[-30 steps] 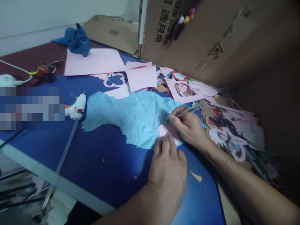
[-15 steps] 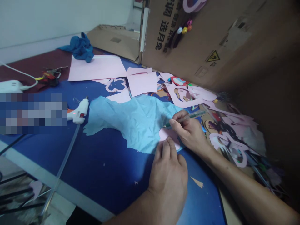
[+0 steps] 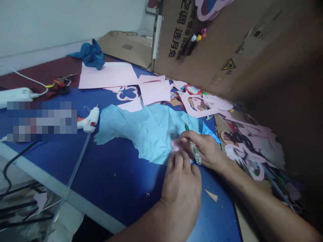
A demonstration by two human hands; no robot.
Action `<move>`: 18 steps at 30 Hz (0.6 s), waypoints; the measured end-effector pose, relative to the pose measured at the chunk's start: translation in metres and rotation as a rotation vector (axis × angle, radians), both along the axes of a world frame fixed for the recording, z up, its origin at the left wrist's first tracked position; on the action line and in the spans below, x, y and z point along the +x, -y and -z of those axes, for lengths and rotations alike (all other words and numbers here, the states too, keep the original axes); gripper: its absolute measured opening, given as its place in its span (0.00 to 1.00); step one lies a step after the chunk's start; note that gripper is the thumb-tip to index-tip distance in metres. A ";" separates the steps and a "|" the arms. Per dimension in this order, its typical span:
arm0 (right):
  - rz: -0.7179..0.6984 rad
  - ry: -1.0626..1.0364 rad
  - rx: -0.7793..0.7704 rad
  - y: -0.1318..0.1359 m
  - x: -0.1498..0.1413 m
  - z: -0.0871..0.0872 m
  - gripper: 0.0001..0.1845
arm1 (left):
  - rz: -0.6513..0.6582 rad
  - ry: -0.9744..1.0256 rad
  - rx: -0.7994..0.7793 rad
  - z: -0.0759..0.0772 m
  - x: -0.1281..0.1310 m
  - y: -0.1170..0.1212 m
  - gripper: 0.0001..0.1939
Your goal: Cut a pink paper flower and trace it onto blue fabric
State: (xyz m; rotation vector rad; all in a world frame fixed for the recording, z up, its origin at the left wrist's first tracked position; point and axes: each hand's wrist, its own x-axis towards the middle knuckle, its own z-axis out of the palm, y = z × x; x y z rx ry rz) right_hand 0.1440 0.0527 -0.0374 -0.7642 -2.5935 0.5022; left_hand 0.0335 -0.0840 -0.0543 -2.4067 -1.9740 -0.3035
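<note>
My left hand [image 3: 180, 181] rests fingers-down on a small pink paper cutout [image 3: 176, 144], pressing it against a crumpled piece of light blue fabric [image 3: 141, 126]. The cutout has a rounded edge, and part of it is hidden beneath my hands. My right hand [image 3: 205, 148] is closed around a pen [image 3: 196, 153] with a clear barrel and a green end. The green end points away from me, off the cutout, while the clear end points back toward my right wrist. My right fingertips are close to the cutout; whether they touch it I cannot tell.
A glue gun [image 3: 89, 120] lies left of the fabric, its clear glue stick reaching over the table edge. Pink sheets [image 3: 155, 90] and paper scraps [image 3: 199, 102] spread behind. A cardboard box wall [image 3: 202, 60] rises at the back right. A white power strip [image 3: 16, 95] lies far left.
The pen has swung round in my right hand: its green end was at the cutout's edge and now points away. My left hand stays on the cutout. The view has shifted slightly.
</note>
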 end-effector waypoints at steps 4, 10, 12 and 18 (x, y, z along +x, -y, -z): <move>0.014 0.008 0.002 -0.001 -0.001 0.000 0.11 | -0.010 0.052 -0.010 -0.006 -0.002 0.000 0.24; 0.006 0.021 0.008 -0.002 -0.001 0.001 0.13 | -0.062 0.060 0.015 -0.008 0.000 -0.002 0.35; 0.001 0.022 0.003 -0.003 -0.001 0.000 0.14 | -0.057 0.054 0.008 -0.009 -0.001 -0.002 0.32; 0.004 0.032 -0.033 -0.004 -0.001 -0.002 0.16 | -0.068 0.061 0.005 -0.018 -0.005 0.001 0.25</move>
